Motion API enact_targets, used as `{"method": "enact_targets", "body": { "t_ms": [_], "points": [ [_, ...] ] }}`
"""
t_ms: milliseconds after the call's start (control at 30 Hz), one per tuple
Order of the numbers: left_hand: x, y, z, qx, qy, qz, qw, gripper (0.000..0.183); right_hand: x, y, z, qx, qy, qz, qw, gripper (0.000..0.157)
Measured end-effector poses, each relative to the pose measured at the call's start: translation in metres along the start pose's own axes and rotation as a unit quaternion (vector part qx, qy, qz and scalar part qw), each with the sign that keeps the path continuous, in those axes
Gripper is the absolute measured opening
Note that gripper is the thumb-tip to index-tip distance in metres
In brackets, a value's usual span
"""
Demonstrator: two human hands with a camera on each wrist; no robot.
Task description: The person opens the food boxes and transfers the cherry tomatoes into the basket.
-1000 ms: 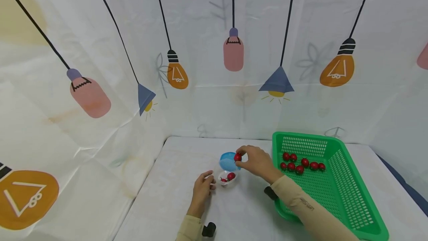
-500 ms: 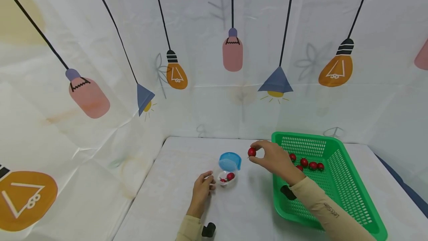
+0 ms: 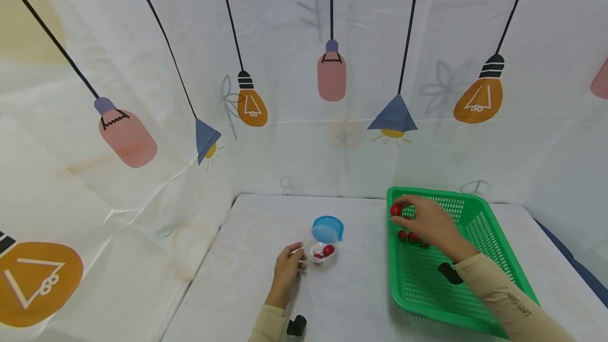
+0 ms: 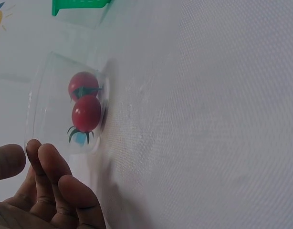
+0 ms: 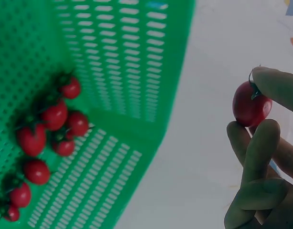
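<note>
My right hand [image 3: 429,221] pinches a cherry tomato [image 5: 251,103] by thumb and fingertips, above the left rim of the green basket [image 3: 404,294]. Its green stem shows near the thumb in the right wrist view. My left hand [image 3: 286,269] lies on the white table with fingers relaxed, holding nothing. The left fingertips [image 4: 53,160] are right at the rim of a small clear plastic cup [image 4: 51,95]. Two cherry tomatoes [image 4: 87,113] rest in this cup. Its blue lid [image 3: 328,228] stands open behind it.
Several cherry tomatoes [image 5: 32,138] lie in the basket's far part, some hidden in the head view by my right hand. A white cloth [image 3: 237,289] covers the table. Behind stands a white curtain [image 3: 294,157] printed with lamps.
My right hand has carried the cherry tomato rightward from near the blue lid to over the basket's left rim. My left hand and the cup have stayed in place.
</note>
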State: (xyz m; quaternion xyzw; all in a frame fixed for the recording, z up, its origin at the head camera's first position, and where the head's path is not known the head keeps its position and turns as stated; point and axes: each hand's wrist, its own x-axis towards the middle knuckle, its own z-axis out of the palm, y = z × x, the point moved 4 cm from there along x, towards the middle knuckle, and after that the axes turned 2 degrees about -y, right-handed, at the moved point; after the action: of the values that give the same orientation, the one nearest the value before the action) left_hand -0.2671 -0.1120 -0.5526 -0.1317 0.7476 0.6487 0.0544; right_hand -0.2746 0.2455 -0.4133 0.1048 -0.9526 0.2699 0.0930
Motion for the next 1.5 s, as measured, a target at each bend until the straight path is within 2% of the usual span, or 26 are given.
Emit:
{"method": "enact_targets", "body": {
  "t_ms": [233,400,700,933,1267,1500],
  "points": [
    [0.002,-0.001,0.000,0.005,0.003,0.004,1.0000,0.038,-0.014,0.025,-0.009,-0.024,-0.004,0.005,1.000,0.042],
    [0.002,0.000,0.000,0.001,0.002,0.003,1.0000,0.038,-0.021,0.051,-0.009,-0.043,-0.013,0.010,0.999,0.042],
    [0.000,0.001,0.000,-0.001,-0.001,0.005,1.0000,0.038,-0.028,0.087,-0.003,-0.060,-0.060,0.029,0.996,0.039],
    [0.000,0.000,0.000,0.002,-0.001,0.006,1.0000,0.037,-0.031,0.110,0.011,-0.064,-0.106,0.036,0.992,0.040],
    [0.002,-0.001,0.000,0.001,0.000,0.005,1.0000,0.038,-0.035,0.122,0.025,-0.092,-0.117,0.031,0.988,0.051],
    [0.004,-0.001,0.000,0.000,0.001,0.003,1.0000,0.037,-0.035,0.123,0.030,-0.095,-0.119,0.025,0.988,0.038]
  ]
}}
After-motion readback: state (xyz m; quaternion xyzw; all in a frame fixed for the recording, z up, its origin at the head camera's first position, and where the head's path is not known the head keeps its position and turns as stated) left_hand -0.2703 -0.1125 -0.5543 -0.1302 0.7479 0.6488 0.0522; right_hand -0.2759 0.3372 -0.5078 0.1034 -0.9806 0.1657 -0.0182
